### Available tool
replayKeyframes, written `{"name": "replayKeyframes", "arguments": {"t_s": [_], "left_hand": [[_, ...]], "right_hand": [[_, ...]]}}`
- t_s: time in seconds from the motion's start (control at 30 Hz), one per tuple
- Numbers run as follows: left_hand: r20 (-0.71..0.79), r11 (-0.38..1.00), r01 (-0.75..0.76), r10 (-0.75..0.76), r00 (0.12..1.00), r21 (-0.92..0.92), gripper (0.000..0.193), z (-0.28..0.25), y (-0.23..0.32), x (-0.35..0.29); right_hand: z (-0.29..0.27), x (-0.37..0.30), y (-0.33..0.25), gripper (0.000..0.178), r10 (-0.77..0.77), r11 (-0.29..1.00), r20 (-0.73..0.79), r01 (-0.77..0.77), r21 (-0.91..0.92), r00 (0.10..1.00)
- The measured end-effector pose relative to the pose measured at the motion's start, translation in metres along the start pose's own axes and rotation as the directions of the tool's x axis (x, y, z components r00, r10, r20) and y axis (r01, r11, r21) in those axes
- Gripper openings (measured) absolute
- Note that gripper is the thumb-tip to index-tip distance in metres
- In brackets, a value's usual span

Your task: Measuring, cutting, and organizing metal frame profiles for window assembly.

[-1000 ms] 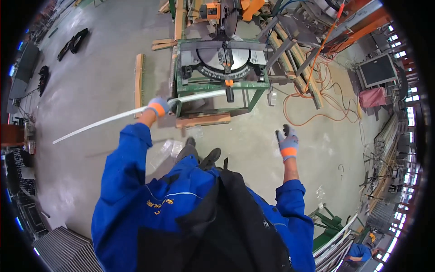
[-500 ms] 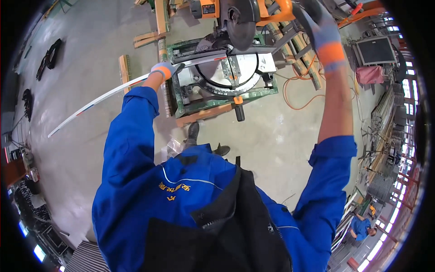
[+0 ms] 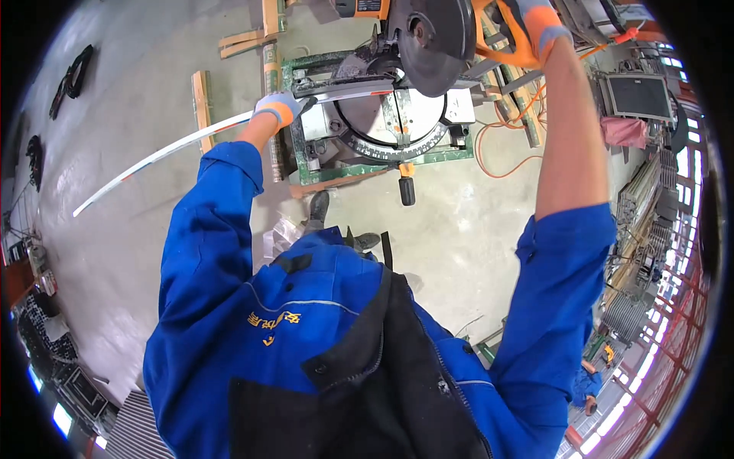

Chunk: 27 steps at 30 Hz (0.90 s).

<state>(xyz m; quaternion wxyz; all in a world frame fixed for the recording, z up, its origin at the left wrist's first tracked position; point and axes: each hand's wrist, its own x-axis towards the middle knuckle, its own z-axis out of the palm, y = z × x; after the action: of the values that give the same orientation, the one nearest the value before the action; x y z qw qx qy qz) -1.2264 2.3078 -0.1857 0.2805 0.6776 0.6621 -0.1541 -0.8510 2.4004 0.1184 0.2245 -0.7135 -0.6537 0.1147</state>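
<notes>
A mitre saw (image 3: 386, 115) with a round dark blade guard (image 3: 437, 32) stands on a green frame ahead of me. A long thin pale strip (image 3: 164, 153) lies across the saw table and sticks out far to the left. My left hand (image 3: 279, 107), in a grey and orange glove, grips this strip just left of the blade. My right hand (image 3: 527, 27), gloved the same way, is raised to the saw's orange handle at the top and closed around it. My blue sleeves and dark bib fill the lower picture.
An orange cable (image 3: 508, 145) loops on the concrete floor right of the saw. Wooden battens (image 3: 200, 99) lie left of the frame and behind it. Metal racks (image 3: 650, 206) and a dark box (image 3: 638, 96) stand at the right. Another person in blue (image 3: 589, 379) is low at the right.
My right hand rose from beside my hip up to the saw handle. My left hand brought the strip onto the saw table, and I stepped closer to the saw.
</notes>
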Motion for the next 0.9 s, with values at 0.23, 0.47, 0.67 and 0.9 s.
{"name": "replayKeyframes", "arguments": {"t_s": [0.23, 0.47, 0.67, 0.9], "left_hand": [[0.047, 1.0, -0.009, 0.01, 0.999, -0.018, 0.054, -0.017, 0.011, -0.013], [0.052, 1.0, 0.002, -0.001, 0.999, -0.021, 0.05, -0.013, 0.009, -0.006], [0.019, 1.0, -0.016, 0.016, 1.0, -0.003, 0.049, -0.005, 0.009, -0.001], [0.017, 0.999, -0.007, 0.007, 1.0, -0.035, 0.048, 0.0, 0.007, 0.007]], "right_hand": [[0.016, -0.095, 0.011, 0.031, 0.252, 0.913, 0.017, -0.244, 0.327, 0.968], [0.053, -0.157, 0.045, 0.027, 0.185, 0.893, -0.185, -0.086, 0.442, 0.965], [0.064, -0.171, 0.055, 0.023, 0.14, 0.909, -0.273, -0.014, 0.418, 0.952], [0.066, -0.175, 0.062, 0.021, 0.096, 0.926, -0.298, 0.025, 0.377, 0.95]]}}
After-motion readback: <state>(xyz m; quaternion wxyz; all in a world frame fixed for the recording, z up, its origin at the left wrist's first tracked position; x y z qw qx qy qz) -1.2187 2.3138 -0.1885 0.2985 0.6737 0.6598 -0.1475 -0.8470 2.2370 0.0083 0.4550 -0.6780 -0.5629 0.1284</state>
